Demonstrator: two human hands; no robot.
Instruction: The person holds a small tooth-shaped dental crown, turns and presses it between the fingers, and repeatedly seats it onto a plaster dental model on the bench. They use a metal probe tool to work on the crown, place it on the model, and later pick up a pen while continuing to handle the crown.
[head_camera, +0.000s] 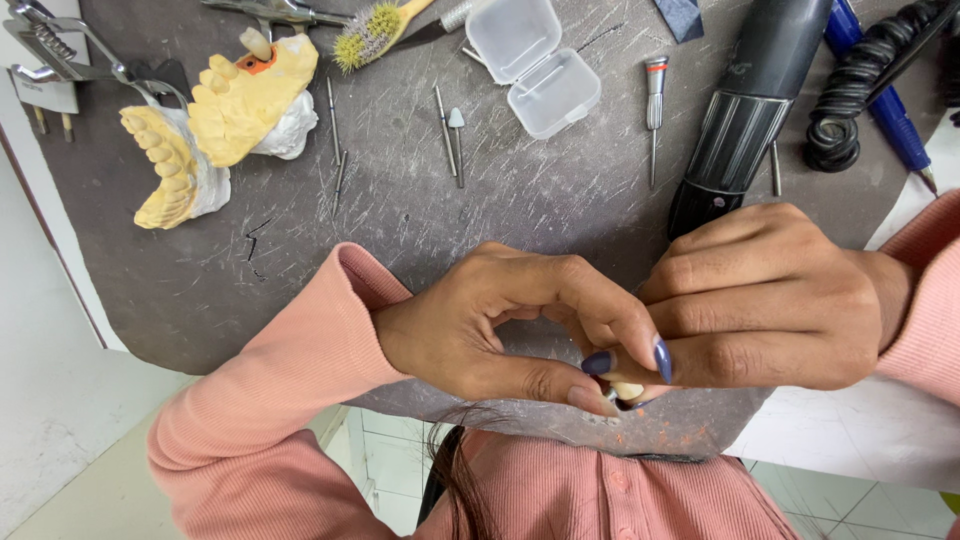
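Nearest the camera, both forearms in pink ribbed sleeves come in from the sides and the two hands meet over the near edge of the dark grey mat (420, 230) that covers the bench (880, 430). The left hand (500, 325) is bent at the wrist, its thumb and forefinger curled into a ring and pinched narrow on a small cream-coloured piece (628, 390), which sits right at the fingertips, just above the mat's near rim. The painted nails of those fingers (598, 362) press against it. The right hand (770, 310) lies knuckles-up with its fingers folded closed around the black handpiece (750, 110), whose ribbed body rises away from the fist toward the far side; its working tip is hidden behind the fingers, so whether it touches the piece cannot be told.

Beyond the hands, several thin metal burs (448, 140) lie loose on the mat, one with an orange band (655, 95). An open clear plastic box (535, 65) lies behind them. At far left, two yellow dental casts (215, 115) on white plaster bases lean together, next to a metal articulator frame (55, 50). A small brush (375, 30) lies at the far edge. At far right sit a coiled black cord (860, 90) and a blue pen (885, 100).
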